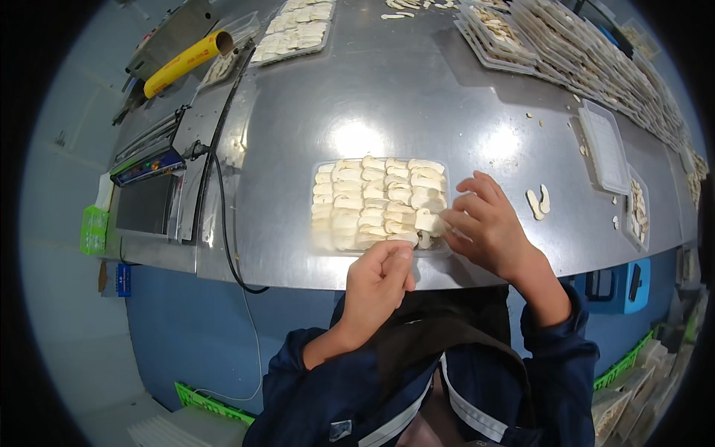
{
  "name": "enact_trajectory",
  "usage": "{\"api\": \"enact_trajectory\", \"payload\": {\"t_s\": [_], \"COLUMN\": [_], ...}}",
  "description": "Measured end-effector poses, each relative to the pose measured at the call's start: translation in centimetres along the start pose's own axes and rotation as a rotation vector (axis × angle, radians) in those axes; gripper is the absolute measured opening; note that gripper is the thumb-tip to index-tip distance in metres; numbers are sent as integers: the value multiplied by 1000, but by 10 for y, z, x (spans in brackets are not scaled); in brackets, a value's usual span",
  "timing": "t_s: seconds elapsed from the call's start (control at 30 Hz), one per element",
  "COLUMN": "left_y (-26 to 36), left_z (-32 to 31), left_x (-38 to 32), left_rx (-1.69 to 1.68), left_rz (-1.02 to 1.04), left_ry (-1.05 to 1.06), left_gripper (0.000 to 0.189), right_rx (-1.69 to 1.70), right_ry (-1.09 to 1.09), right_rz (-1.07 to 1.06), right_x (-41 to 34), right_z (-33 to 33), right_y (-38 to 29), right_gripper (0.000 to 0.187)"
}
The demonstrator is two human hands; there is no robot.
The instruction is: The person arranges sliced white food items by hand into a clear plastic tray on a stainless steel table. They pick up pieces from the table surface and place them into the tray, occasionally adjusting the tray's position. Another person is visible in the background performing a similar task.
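Observation:
A clear plastic tray [314, 184] lies near the table's front edge, filled with overlapping rows of pale slices that look like mushroom [373, 190]. At its front edge, towards the right corner, is my left hand [382, 274], fingers curled together by the end of a slice; whether it grips anything is hidden. My right hand [486, 223] is over the tray's right edge with its fingers spread and slightly blurred. Its fingertips are beside a slice [427, 220] near the front right corner; I cannot tell if they touch it. Two loose slices [538, 203] lie on the metal to the right.
Stacked trays of dried slices [581, 61] fill the back right. An empty tray [606, 148] stands at the right, a filled one [290, 36] at the back. Left are a sealing machine [148, 165], its black cable [222, 195] and a yellow tube [187, 64].

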State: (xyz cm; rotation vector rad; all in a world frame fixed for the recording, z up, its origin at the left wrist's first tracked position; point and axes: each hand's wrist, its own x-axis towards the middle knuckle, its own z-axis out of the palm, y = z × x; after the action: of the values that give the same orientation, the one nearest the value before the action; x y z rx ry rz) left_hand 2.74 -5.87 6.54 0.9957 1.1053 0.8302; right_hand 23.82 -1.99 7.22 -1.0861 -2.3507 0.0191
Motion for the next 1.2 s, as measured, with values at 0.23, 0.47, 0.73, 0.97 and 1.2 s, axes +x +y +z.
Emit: {"api": "enact_trajectory", "payload": {"t_s": [0.23,0.47,0.73,0.97,1.2], "left_y": [2,-5,-6,-5,-3], "left_z": [0,4,13,20,9], "left_x": [-3,2,-4,-10,-4], "left_rx": [4,-42,1,-28,-1], "left_rz": [-49,-24,-12,-1,-10], "left_ry": [2,-47,-92,-294,-238], "left_gripper": [19,19,19,22,16], "right_rx": [3,-322,125,1265,525], "right_ry": [-7,-90,87,227,8], "right_rz": [238,1240,1335,1149,450], "right_x": [-12,-81,-98,-56,-40], "right_z": [-10,-70,-53,-39,-17], "right_y": [22,92,104,-7,-45], "right_gripper": [28,35,27,5,23]}}
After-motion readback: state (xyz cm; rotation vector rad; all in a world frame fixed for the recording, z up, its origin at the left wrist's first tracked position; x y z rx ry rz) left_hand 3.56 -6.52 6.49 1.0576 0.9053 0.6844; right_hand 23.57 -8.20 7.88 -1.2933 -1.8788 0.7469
